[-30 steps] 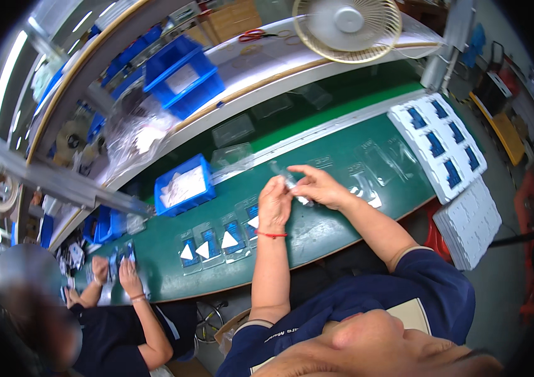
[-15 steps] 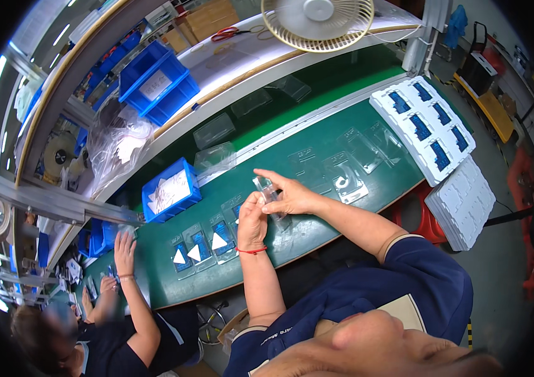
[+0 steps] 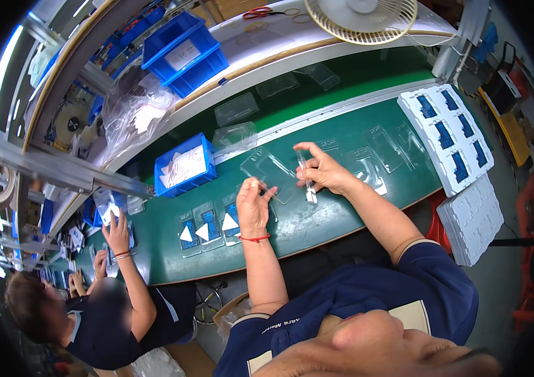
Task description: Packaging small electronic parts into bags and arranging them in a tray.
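Note:
My left hand (image 3: 254, 207) pinches the lower edge of a clear plastic blister shell (image 3: 271, 173), which tilts up above the green bench. To its right, my right hand (image 3: 325, 173) grips another clear plastic shell (image 3: 305, 179), seen nearly edge-on, between thumb and fingers. A gap separates the two pieces. Left of my left hand lie clear trays holding blue parts, each with a white triangle (image 3: 230, 221) on top; my left hand partly hides the nearest ones. Several clear shells (image 3: 385, 148) rest on the bench beyond my right hand.
A blue bin of white slips (image 3: 184, 166) stands at the back left of the bench. White foam trays (image 3: 448, 139) with blue parts sit at the right end. A fan (image 3: 362, 16) and stacked blue bins (image 3: 184, 53) occupy the shelf. A co-worker's hand (image 3: 116, 234) is at far left.
My hands were close together around clear plastic; now they are apart, each with a clear piece. My right hand moved right and up. The view has shifted slightly.

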### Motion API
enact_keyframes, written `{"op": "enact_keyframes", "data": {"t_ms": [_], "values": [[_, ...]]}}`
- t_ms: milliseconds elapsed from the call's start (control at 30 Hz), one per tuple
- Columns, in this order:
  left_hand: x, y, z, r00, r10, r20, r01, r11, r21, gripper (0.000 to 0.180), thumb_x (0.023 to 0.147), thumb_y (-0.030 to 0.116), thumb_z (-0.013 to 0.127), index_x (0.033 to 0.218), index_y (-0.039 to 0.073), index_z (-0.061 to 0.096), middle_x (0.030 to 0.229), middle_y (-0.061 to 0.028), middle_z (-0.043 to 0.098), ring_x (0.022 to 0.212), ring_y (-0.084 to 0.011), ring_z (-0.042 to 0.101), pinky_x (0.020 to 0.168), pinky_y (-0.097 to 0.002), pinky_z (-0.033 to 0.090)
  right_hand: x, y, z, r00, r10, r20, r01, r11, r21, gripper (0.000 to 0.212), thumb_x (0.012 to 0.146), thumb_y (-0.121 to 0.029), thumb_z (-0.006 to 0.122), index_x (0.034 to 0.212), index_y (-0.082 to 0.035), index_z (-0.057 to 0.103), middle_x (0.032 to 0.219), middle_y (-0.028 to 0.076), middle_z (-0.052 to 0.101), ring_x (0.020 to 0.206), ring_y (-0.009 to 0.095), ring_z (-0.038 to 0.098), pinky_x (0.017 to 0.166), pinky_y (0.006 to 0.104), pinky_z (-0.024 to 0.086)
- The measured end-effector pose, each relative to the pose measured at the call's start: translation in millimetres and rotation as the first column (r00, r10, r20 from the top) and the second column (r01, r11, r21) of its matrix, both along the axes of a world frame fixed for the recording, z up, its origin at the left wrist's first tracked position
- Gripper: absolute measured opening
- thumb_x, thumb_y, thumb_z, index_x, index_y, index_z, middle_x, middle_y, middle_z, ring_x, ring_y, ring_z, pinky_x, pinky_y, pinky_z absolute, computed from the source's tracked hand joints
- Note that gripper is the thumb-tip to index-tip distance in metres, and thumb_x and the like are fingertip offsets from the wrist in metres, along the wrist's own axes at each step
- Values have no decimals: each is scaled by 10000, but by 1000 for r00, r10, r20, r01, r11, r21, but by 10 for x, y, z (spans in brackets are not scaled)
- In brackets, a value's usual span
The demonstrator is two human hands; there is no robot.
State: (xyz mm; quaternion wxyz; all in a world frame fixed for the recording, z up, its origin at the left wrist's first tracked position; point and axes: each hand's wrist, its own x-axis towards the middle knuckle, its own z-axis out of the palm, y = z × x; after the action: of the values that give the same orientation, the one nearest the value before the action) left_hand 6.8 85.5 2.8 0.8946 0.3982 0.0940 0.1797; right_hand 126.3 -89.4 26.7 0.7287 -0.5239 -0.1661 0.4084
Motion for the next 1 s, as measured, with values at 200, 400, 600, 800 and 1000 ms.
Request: {"op": "enact_keyframes", "data": {"t_ms": [200, 400, 600, 800, 1000], "values": [[17, 10, 12, 978, 82, -193, -58, 991, 125, 71, 876, 66, 510, 820, 61, 554, 815, -20, 528, 871, -168, 556, 806, -442, 514, -236, 170, -82, 426, 77, 902, 454, 844, -286, 784, 714, -405, 766, 1352, -130, 403, 1276, 280, 416, 1140, 377, 490, 895, 441, 458], [51, 32, -50, 897, 320, -306, -213, 917, 336, 76, 834, 51, 519, 776, 37, 566, 832, -39, 512, 881, -203, 566, 783, -421, 531, -300, -547, 203, 146, 226, 963, 412, 871, -267, 988, 543, -516, 802, 1374, -154, 408, 1429, 207, 293, 1329, 427, 231, 1057, 535, 227], [14, -127, 31, 718, 674, -175, -29, 280, 960, 290, 786, 168, 687, 1011, 3, 605, 1056, -174, 522, 960, -293, 532, 850, -391, 435, -16, -1569, 189, 196, 525, 828, 589, 612, -528, 1102, 392, -557, 821, 1373, -262, 417, 1469, 209, 233, 1377, 421, 129, 1060, 646, 81], [12, -309, 58, 810, 586, -33, 32, 12, 999, 413, 761, 188, 704, 1114, 17, 575, 1106, -183, 503, 1074, -347, 454, 958, -429, 340, 278, -1751, -107, 168, 418, 893, 702, 585, -406, 835, 586, -580, 744, 1315, -258, 497, 1385, 146, 404, 1343, 349, 272, 1072, 579, 178], [74, -297, -5, 806, 591, -38, 41, 10, 999, 394, 762, 181, 701, 1099, 17, 579, 1123, -197, 506, 1069, -357, 460, 940, -431, 350, 456, -1712, -196, 84, 342, 936, 673, 673, -307, 706, 642, -537, 730, 1253, -227, 559, 1307, 137, 490, 1276, 322, 388, 1058, 530, 241]]}}
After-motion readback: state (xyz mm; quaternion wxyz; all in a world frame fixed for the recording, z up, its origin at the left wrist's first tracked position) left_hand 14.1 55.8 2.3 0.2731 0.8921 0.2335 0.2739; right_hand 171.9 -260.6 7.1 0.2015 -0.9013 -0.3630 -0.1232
